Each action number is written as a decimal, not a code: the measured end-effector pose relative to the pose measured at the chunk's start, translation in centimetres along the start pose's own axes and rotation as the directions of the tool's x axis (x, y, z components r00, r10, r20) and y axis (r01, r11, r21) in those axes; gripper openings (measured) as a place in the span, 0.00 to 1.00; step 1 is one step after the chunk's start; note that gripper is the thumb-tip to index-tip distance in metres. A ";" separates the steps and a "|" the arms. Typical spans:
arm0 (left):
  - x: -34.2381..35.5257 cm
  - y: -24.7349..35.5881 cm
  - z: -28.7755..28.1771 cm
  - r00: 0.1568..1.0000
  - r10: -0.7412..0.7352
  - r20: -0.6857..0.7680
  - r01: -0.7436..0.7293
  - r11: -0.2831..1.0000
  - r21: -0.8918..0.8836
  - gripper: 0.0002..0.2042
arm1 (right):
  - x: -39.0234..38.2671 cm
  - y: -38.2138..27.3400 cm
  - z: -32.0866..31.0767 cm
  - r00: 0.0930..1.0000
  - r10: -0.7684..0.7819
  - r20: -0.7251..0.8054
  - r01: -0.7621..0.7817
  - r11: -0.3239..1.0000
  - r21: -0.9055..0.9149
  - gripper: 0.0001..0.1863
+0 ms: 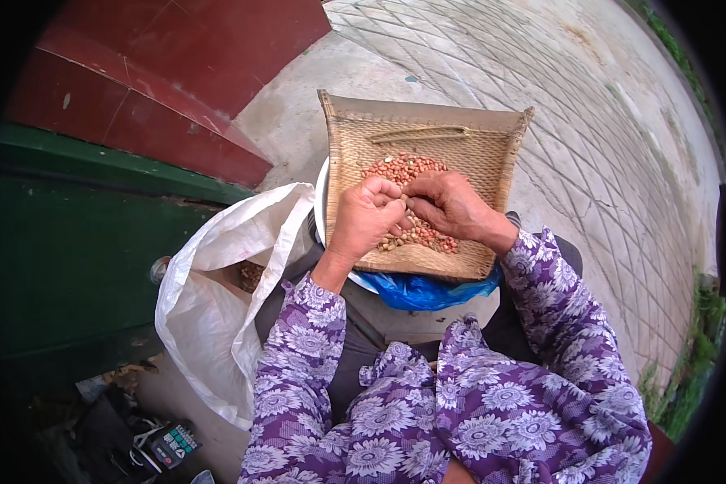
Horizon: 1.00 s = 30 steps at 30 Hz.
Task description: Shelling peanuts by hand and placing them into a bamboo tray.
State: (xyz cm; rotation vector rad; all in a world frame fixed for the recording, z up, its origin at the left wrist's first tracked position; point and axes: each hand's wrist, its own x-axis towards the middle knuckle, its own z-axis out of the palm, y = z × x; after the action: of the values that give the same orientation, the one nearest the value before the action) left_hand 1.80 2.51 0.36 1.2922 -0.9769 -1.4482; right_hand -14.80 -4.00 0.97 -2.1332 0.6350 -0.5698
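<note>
Over the middle of a woven tray [492, 149], my two hands meet with their fingertips pinched together. My left hand [365, 219] and my right hand [456, 210] are both closed on a small tan peanut [406, 199], mostly covered by the fingers. Loose reddish peanut kernels [403, 167] lie on the tray just beyond the hands. More kernels, mixed with tan pieces that look like peanuts in the shell [391, 240], spread below the hands. A folded strip of bamboo [418, 134] rests near the tray's far edge.
Under the tray are a white basin's rim [322, 202] and a blue plastic bag [436, 292]. To the left a white woven sack [210, 331] stands open, brown contents inside. Beyond it are a green panel [89, 258] and a dark red step [137, 97]. Paved ground [605, 161] extends right.
</note>
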 end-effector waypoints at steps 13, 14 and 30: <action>0.0 -0.1 0.0 0.998 0.023 0.052 -0.025 0.999 0.037 0.04 | -0.8 -0.2 0.8 0.992 -0.120 -0.047 0.113 0.985 -0.128 0.04; 0.0 -0.1 0.0 0.998 0.020 0.059 -0.022 0.999 0.041 0.03 | -0.8 -0.2 0.7 0.992 -0.117 -0.046 0.110 0.986 -0.127 0.04; 0.5 0.5 0.8 0.998 -0.026 -0.064 -0.004 0.905 -0.425 0.03 | -0.6 -0.5 -0.5 0.876 0.482 0.016 -0.371 0.651 0.662 0.09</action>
State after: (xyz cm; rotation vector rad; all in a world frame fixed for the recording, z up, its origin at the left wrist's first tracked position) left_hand 1.11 1.91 0.83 1.0161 -0.5638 -1.5117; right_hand -15.49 -3.62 1.60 -1.2218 0.8547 -0.5885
